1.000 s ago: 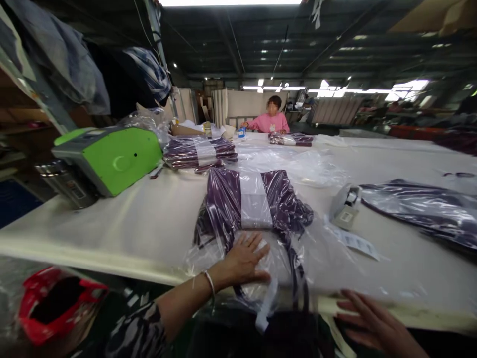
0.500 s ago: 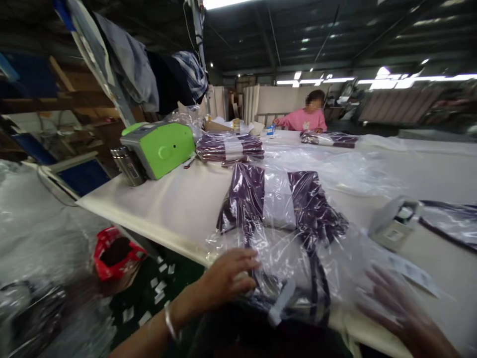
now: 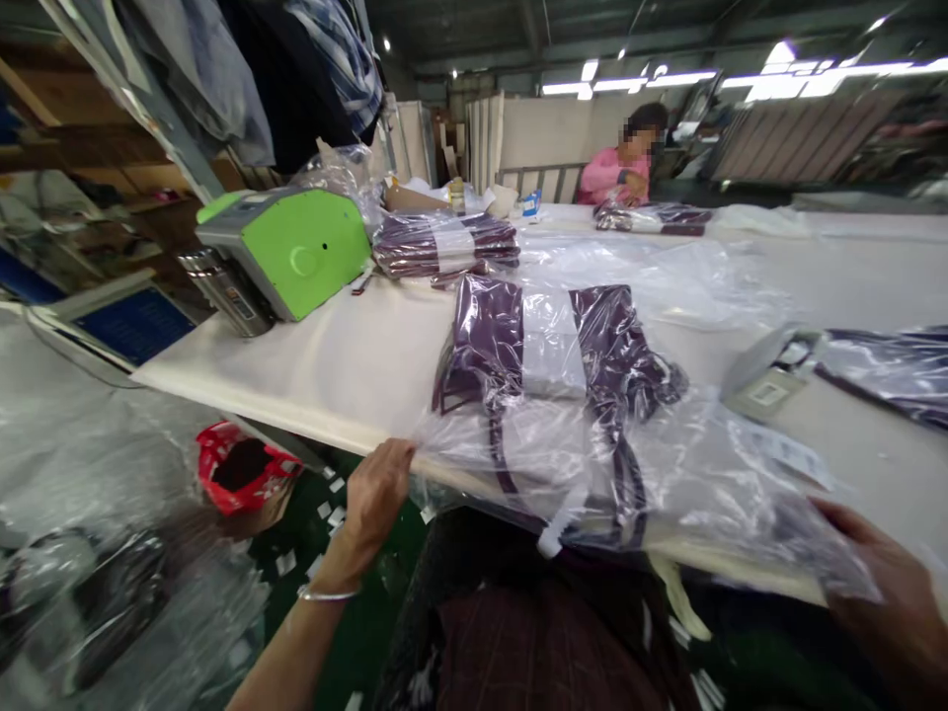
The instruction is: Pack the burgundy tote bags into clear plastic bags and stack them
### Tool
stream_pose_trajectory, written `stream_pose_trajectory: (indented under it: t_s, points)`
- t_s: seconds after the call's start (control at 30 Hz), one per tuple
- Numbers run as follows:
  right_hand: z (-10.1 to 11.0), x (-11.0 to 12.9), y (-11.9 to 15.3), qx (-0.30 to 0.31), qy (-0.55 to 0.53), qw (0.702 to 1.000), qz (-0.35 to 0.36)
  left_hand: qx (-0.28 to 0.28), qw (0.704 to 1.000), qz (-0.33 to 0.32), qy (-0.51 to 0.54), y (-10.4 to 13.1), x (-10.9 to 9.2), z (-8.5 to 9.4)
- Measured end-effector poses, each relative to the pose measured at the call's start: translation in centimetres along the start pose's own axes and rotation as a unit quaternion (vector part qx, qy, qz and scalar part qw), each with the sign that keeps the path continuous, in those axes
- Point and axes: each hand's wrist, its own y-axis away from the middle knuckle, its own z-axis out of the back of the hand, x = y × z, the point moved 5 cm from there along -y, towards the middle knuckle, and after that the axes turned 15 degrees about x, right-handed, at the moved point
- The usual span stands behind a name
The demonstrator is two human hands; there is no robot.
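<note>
A folded dark purple fabric item (image 3: pixel 485 326) with a white paper band (image 3: pixel 552 346) lies on the table in front of me, inside a clear plastic bag (image 3: pixel 696 474). Purple straps (image 3: pixel 629 484) trail toward me, and a white tag-like strip (image 3: pixel 563 518) hangs near the table edge. My left hand (image 3: pixel 379 494) is closed on the bag's left edge, just at the table's rim. Out to the right, my right hand (image 3: pixel 885 568) grips the bag's other side, its fingers partly behind the plastic. The bag's near side is spread between both hands.
On the table's left stand a green-and-grey machine (image 3: pixel 296 252) and a steel flask (image 3: pixel 226 293). Behind are a stack of bagged purple items (image 3: pixel 451 247) and a person in pink (image 3: pixel 611 173). A grey object (image 3: pixel 770 385) sits right; a red bag (image 3: pixel 241 469) is below left.
My left hand has moved left and closed on the bag's edge. My right hand has moved right, drawing the bag's near side wider. The camera view has tilted downward.
</note>
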Motion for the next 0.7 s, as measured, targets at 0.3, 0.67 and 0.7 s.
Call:
stream_pose_trajectory:
  t_s: [0.3, 0.67, 0.7]
  points:
    - [-6.4, -3.1, 5.8, 0.3, -0.035, 0.948, -0.096, 0.341, 0.823, 0.145, 0.431, 5.4, -1.8, -5.1]
    - [-17.5, 7.2, 9.8, 0.334, 0.173, 0.908, 0.184, 0.341, 0.691, 0.065, 0.634, 5.0, -11.7, -10.3]
    - [-17.2, 7.9, 10.0, 0.298, 0.2, 0.909, 0.212, 0.317, 0.67, 0.08, 0.666, 5.1, -11.5, -9.9]
